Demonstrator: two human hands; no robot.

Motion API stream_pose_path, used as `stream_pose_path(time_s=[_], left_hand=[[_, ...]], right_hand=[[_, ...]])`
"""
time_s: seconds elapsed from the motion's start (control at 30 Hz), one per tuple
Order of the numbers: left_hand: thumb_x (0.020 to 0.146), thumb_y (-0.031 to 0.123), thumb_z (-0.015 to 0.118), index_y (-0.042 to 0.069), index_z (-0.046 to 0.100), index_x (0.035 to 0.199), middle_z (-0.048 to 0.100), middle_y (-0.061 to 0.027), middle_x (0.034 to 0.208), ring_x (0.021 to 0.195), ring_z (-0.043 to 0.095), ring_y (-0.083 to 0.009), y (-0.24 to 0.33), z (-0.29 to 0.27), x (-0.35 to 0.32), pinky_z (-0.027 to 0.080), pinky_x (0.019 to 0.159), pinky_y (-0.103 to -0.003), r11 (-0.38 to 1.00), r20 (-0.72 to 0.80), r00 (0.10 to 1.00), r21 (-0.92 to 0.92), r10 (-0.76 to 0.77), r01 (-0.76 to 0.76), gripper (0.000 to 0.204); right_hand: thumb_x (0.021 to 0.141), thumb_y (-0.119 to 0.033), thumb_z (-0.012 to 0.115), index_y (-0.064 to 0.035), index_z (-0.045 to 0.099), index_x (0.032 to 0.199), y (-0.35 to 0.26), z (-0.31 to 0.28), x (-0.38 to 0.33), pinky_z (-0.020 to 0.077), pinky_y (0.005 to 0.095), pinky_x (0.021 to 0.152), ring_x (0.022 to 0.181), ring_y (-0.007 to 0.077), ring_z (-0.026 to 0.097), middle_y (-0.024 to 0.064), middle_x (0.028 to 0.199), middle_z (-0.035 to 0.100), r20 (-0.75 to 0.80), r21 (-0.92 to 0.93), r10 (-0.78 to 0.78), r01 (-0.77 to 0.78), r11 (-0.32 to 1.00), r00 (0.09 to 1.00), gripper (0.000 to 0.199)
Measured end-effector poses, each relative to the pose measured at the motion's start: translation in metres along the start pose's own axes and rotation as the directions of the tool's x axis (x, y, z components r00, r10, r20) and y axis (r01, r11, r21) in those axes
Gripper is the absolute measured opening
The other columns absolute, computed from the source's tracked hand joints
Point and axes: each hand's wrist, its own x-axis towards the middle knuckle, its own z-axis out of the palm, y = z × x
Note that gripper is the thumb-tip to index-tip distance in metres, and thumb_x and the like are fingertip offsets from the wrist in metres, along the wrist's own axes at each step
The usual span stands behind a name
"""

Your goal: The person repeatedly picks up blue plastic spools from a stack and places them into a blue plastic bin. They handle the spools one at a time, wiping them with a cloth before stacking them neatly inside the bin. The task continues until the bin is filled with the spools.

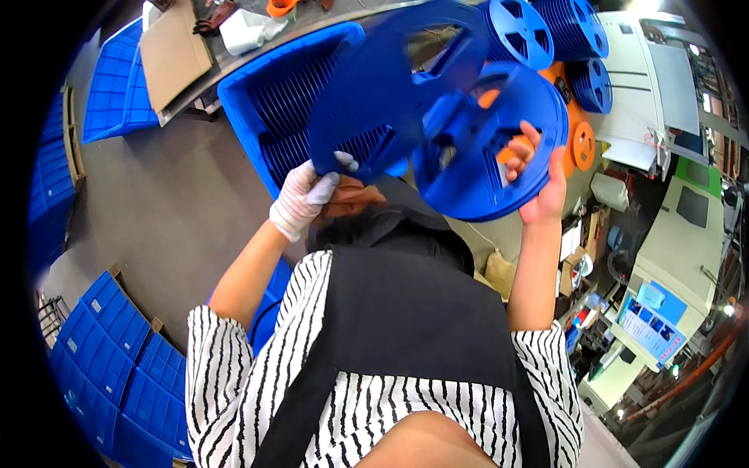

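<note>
My left hand [300, 201], in a whitish glove, pinches the lower edge of a dark blue plastic reel disc [363, 93], tilted up and blurred. Part of that disc overlaps a second blue reel [464, 195], which seems to be several discs thick. My bare right hand [549, 187] grips this one at its right side, thumb along the rim and fingers through an opening. Whether the two touch where they overlap, I cannot tell. Behind the left disc, a blue crate [242, 117] holds a row of blue reels [292, 97] on edge.
Stacks of blue reels [519, 35] stand at the far right, with orange reels [583, 146] beside them. A workbench edge [183, 109] carries a cardboard sheet [172, 58]. Blue crates [117, 343] are piled at left. White machines [671, 257] line the right.
</note>
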Motion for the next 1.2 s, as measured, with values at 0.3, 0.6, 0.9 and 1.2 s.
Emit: stream_pose_path(time_s=[0.3, 0.6, 0.9, 1.2], left_hand=[[0.087, 0.018, 0.070, 0.002, 0.058, 0.121, 0.065, -0.0114, 0.107, 0.100, 0.065, -0.0213, -0.008, -0.047, -0.035, 0.052, 0.092, -0.035, 0.816, -0.100, 0.977, -0.569, -0.186, 0.097, 0.040], [0.084, 0.017, 0.072, 0.002, 0.058, 0.119, 0.065, -0.0118, 0.102, 0.096, 0.065, -0.0220, -0.019, -0.056, -0.044, 0.054, 0.087, -0.034, 0.760, -0.116, 0.982, -0.649, -0.146, 0.036, 0.041], [0.083, 0.016, 0.072, 0.001, 0.057, 0.119, 0.065, -0.0121, 0.100, 0.093, 0.066, -0.0225, -0.031, -0.067, -0.054, 0.056, 0.086, -0.036, 0.728, -0.094, 0.982, -0.684, -0.161, 0.054, 0.041], [0.085, 0.014, 0.070, 0.000, 0.056, 0.122, 0.065, -0.0126, 0.103, 0.097, 0.065, -0.0228, -0.041, -0.081, -0.063, 0.054, 0.088, -0.035, 0.691, -0.133, 0.974, -0.722, -0.183, 0.031, 0.042]], right_hand=[[0.101, -0.054, 0.037, -0.0044, 0.044, 0.137, 0.017, -0.019, -0.016, 0.0514, 0.0267, 0.063, 0.078, 0.0179, 0.064, 0.0127, 0.102, 0.066, -0.223, -0.107, -0.053, 0.029, 0.994, 0.973, 0.061], [0.101, -0.053, 0.038, -0.0036, 0.046, 0.137, 0.032, 0.000, -0.009, 0.0520, 0.0273, 0.066, 0.078, 0.0157, 0.062, 0.0093, 0.100, 0.066, -0.183, -0.060, 0.025, -0.036, 0.998, 0.983, 0.062], [0.103, -0.049, 0.037, -0.0047, 0.049, 0.133, 0.049, 0.003, -0.002, 0.0538, 0.0293, 0.068, 0.079, 0.0172, 0.064, 0.0087, 0.097, 0.067, -0.197, -0.052, 0.077, -0.089, 0.995, 0.977, 0.054], [0.103, -0.048, 0.039, -0.0061, 0.052, 0.129, 0.059, -0.002, -0.006, 0.0543, 0.0294, 0.068, 0.079, 0.0170, 0.065, 0.0083, 0.095, 0.066, -0.257, -0.038, 0.093, -0.107, 0.994, 0.962, 0.051]])
